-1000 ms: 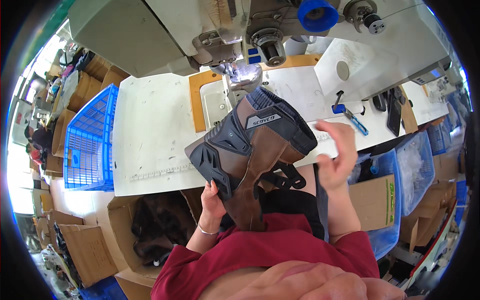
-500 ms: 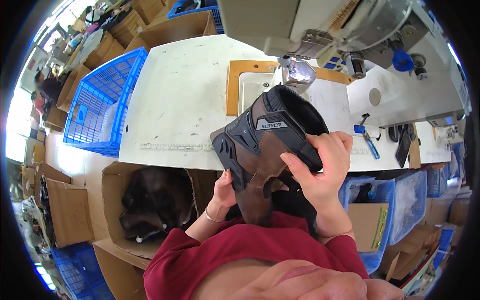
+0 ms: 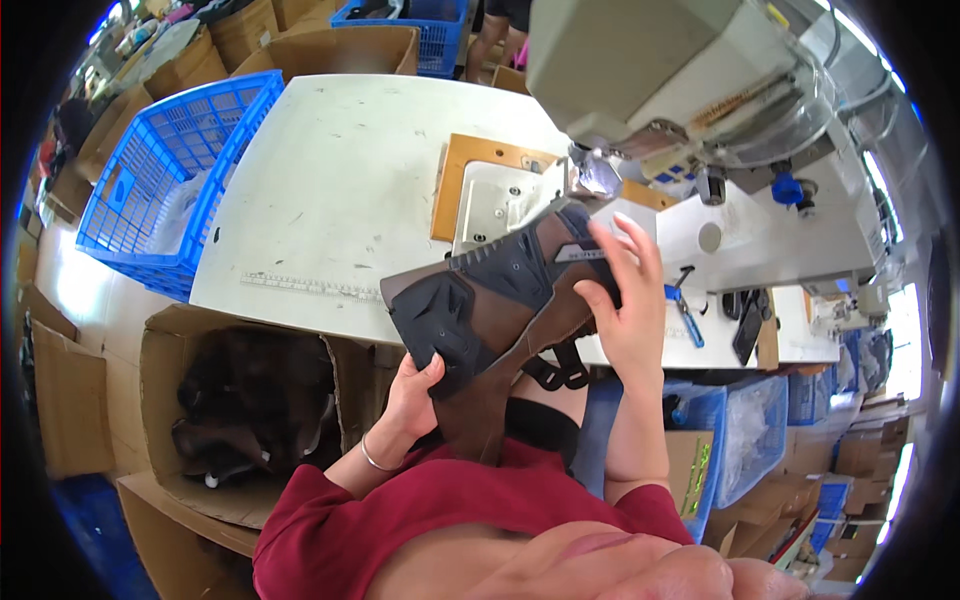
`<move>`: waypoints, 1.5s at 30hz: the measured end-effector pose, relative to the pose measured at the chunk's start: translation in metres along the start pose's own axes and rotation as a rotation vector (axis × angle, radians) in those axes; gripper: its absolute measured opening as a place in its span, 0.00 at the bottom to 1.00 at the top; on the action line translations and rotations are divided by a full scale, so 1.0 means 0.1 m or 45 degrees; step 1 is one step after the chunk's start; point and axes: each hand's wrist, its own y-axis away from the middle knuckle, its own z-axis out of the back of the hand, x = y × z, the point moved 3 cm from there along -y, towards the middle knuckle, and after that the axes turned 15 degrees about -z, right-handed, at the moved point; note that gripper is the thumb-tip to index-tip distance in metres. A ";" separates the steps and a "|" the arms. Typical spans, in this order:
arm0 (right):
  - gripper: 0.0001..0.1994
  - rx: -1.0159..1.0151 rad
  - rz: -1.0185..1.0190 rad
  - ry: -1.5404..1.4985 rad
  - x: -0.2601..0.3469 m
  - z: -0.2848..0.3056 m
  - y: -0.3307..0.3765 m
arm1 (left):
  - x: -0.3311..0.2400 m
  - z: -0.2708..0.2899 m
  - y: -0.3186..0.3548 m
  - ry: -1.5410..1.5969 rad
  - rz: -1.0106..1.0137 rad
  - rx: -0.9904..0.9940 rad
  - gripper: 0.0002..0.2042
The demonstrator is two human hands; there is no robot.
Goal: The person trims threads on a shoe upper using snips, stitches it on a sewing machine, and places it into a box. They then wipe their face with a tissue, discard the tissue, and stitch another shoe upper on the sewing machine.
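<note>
A brown boot upper with black moulded panels lies tilted across the front edge of the white worktable, in front of the sewing machine. My left hand pinches its lower left end, thumb on top and the other fingers hidden beneath. At the padded black collar, my right hand grips the upper, with thumb and fingers spread along the edge. Black straps with buckles hang below it. The collar end reaches close to the machine's shiny metal head, and whether they touch I cannot tell.
On the table, a metal plate sits in a wooden surround. Blue-handled snips lie at the right. A blue crate stands left; a cardboard box of dark uppers is below. Blue bins are at right.
The boot upper has tipped down from a raised, collar-up pose to a flatter one, its collar turned toward the machine. Both hands moved with it. The whole view has shifted.
</note>
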 end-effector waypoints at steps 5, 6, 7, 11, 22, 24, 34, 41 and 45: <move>0.17 -0.064 0.161 0.230 -0.02 -0.19 -0.03 | -0.02 0.00 0.03 -0.039 -0.044 -0.103 0.13; 0.16 -0.075 0.134 0.172 0.01 -0.20 -0.01 | -0.03 0.02 0.06 -0.050 -0.034 -0.070 0.14; 0.15 -0.085 0.104 0.112 0.04 -0.21 0.00 | -0.02 0.03 0.09 -0.063 -0.024 -0.038 0.14; 0.12 -0.005 0.049 -0.172 -0.14 -0.33 -0.03 | -0.01 0.05 0.09 -0.036 -0.022 -0.084 0.14; 0.14 -0.237 0.406 -0.432 -0.25 -0.03 0.25 | 0.04 -0.05 -0.05 -0.106 0.044 -0.171 0.12; 0.15 -0.258 0.472 -0.348 -0.25 -0.02 0.30 | 0.05 -0.05 -0.05 -0.066 0.027 -0.164 0.11; 0.12 -0.236 0.319 -0.418 -0.47 0.00 0.40 | 0.16 -0.01 -0.06 -0.225 0.039 -0.210 0.09; 0.26 0.179 -0.427 -0.642 -0.70 -0.11 0.21 | 0.15 -0.03 -0.09 -0.317 -0.043 -0.125 0.12; 0.22 0.248 -0.370 -0.542 -0.63 -0.07 0.13 | 0.15 0.01 -0.08 -0.377 -0.059 -0.116 0.12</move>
